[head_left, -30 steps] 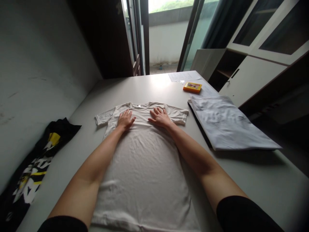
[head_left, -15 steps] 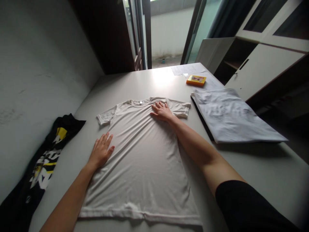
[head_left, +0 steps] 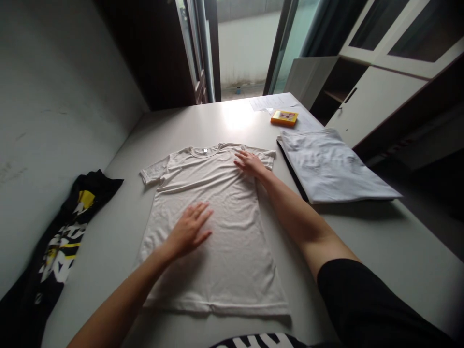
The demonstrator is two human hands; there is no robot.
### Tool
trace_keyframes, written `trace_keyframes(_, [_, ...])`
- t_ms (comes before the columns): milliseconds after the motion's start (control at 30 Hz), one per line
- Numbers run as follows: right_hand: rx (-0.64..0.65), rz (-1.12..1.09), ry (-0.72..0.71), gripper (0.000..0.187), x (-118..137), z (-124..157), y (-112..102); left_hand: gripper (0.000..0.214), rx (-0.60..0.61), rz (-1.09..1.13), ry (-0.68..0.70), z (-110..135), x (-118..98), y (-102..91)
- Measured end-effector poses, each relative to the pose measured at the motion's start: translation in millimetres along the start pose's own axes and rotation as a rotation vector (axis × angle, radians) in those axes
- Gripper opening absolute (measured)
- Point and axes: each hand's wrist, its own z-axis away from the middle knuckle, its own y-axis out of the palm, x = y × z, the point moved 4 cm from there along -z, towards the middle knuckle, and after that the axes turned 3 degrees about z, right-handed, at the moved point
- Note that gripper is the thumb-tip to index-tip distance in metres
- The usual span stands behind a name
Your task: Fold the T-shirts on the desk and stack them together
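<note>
The left hand (head_left: 189,228) has moved from the white T-shirt's (head_left: 232,270) left edge to over its middle, and the long slanting creases have given way to shorter ones across the chest. That hand is open, fingers spread, gripping nothing; whether it touches the cloth I cannot tell. The right hand (head_left: 250,163) lies open and flat near the right sleeve. The shirt is spread out on the tabletop (head_left: 174,128), collar at the far end. Folded pale cloth (head_left: 326,166) lies to its right, near a yellow box (head_left: 284,119); a black garment (head_left: 68,237) lies to its left.
</note>
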Motion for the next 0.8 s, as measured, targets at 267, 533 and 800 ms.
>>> trace_keyframes(267, [0.080,0.003,-0.042,0.063,-10,-2,4,0.077,0.198,0.248,0.576,-2,-164,26.1])
trace_keyframes(533, [-0.111,-0.082,0.053,0.051,-30,-6,-7,0.074,0.208,0.259,0.614,14,-176,25.8])
trace_keyframes(800, [-0.063,0.064,0.448,0.067,-73,9,-5,0.069,0.186,0.259,0.664,13,-189,29.7])
